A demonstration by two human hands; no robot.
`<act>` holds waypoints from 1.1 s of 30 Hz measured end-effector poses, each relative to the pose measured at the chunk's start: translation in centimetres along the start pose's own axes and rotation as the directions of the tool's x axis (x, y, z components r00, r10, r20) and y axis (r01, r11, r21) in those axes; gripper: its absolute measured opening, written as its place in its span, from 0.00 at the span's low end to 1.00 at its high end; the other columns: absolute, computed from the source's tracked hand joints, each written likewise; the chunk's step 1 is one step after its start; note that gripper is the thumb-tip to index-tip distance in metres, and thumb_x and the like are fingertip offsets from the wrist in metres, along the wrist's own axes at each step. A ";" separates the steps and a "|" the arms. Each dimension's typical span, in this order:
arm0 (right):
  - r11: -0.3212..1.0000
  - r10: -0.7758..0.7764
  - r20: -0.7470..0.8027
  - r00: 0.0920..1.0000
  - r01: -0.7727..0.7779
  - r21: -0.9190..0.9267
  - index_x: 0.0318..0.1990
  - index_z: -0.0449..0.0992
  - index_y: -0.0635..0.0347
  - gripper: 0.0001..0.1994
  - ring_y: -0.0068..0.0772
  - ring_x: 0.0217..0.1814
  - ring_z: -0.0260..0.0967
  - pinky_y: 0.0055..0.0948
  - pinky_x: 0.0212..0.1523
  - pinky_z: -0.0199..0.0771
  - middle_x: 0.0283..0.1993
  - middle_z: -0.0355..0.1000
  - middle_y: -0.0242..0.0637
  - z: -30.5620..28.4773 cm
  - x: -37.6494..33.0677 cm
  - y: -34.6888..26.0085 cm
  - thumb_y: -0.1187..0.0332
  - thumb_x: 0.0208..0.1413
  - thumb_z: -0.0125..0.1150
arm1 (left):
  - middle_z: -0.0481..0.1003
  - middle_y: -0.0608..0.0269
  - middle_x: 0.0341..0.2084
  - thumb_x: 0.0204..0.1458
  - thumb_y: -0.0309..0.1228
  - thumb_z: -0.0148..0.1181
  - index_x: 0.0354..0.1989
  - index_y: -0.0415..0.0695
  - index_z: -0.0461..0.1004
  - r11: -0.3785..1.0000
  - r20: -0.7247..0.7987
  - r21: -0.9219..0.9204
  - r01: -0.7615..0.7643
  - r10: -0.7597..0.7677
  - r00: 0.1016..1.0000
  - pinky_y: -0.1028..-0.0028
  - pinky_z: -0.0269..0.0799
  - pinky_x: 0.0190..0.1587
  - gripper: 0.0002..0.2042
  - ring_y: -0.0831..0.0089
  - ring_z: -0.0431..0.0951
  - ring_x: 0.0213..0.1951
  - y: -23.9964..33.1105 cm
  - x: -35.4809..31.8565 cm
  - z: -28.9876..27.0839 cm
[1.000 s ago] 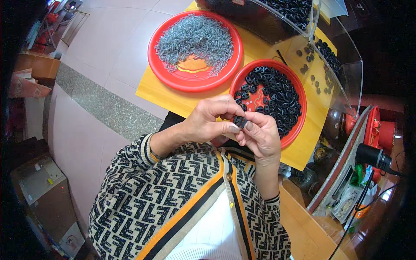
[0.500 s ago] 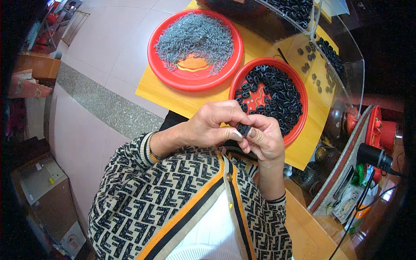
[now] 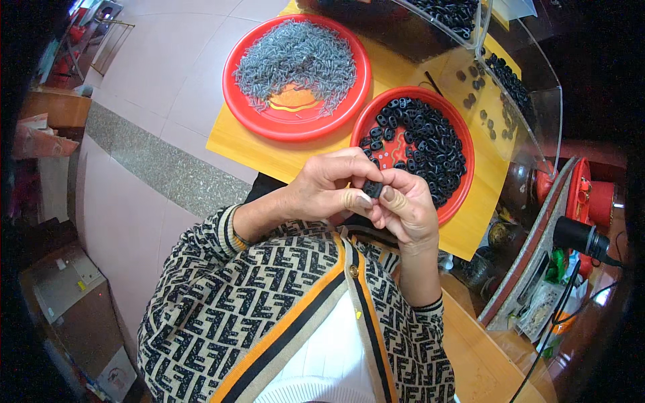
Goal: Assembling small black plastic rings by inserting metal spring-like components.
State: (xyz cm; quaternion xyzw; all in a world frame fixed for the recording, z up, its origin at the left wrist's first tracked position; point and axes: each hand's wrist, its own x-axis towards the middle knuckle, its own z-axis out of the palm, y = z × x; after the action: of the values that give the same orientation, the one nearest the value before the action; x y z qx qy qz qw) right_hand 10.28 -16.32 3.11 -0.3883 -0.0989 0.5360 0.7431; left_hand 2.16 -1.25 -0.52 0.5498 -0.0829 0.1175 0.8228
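Black plastic clip [image 3: 373, 189] sits pinched between both hands, held above the near edge of the yellow desk [image 3: 269, 151], just in front of the red tray of black parts [image 3: 463, 144].

Left hand [image 3: 329, 188]: fingers curled over the top of the clip, thumb pressing in from below, closed tight on it. Right hand [image 3: 406, 208]: thumb pad flat against the clip's right side, fingers wrapped underneath, also closed on it. Whether anything is being fitted into the clip I can't tell, the fingers cover most of it.

Change vs. a second ago: hands have dropped slightly toward the body and the left thumb has slid in under the clip; half a second ago the clip looked more exposed at the fingertips, now it's squeezed deeper between the thumbs. Reads as a press-together step in progress, not a pick or a drop.

Around it: second red tray [image 3: 238, 101] farther left holds a heap of small grey metal pieces [image 3: 295, 57], untouched. Clear plastic bin [image 3: 517, 80] at upper right holds more black parts. Patterned cardigan sleeves [image 3: 222, 302] fill the lower frame.
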 end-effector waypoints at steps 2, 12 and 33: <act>0.997 -0.022 -0.040 0.999 0.019 -0.075 0.37 0.68 0.70 0.09 0.23 0.23 0.69 0.16 0.19 0.70 0.27 0.70 0.38 0.1 -0.2 -0.3 0.73 0.50 0.54 | 0.67 0.64 0.25 0.39 0.23 0.61 0.35 0.36 0.71 0.992 0.023 0.118 -0.043 0.041 0.999 0.80 0.64 0.30 0.13 0.78 0.67 0.28 0.4 0.2 0.0; 0.805 -0.066 -0.332 0.941 -0.146 -0.575 0.29 0.72 0.65 0.05 0.15 0.16 0.64 0.12 0.14 0.61 0.19 0.68 0.30 1.1 -0.3 -2.3 0.73 0.50 0.52 | 0.66 0.68 0.25 0.40 0.21 0.60 0.43 0.35 0.68 0.985 -0.084 0.169 -0.020 0.035 0.996 0.82 0.64 0.32 0.18 0.82 0.66 0.30 -1.3 -1.3 0.0; -0.422 -0.568 0.140 0.811 -0.140 -0.896 0.29 0.72 0.65 0.11 0.46 0.29 0.66 0.37 0.30 0.67 0.26 0.66 0.46 -2.2 4.9 -1.8 0.66 0.41 0.60 | 0.66 0.70 0.23 0.46 0.20 0.54 0.41 0.33 0.68 0.964 -0.139 0.156 0.214 -0.193 0.971 0.85 0.64 0.28 0.12 0.86 0.66 0.26 -1.8 -2.8 -2.2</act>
State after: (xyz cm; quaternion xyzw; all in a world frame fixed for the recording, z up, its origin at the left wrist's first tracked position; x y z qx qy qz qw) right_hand 14.81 -13.34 1.50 -0.8913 -0.4082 -0.0629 0.1870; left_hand 0.05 -0.20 -3.66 0.6154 0.0353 0.0724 0.7841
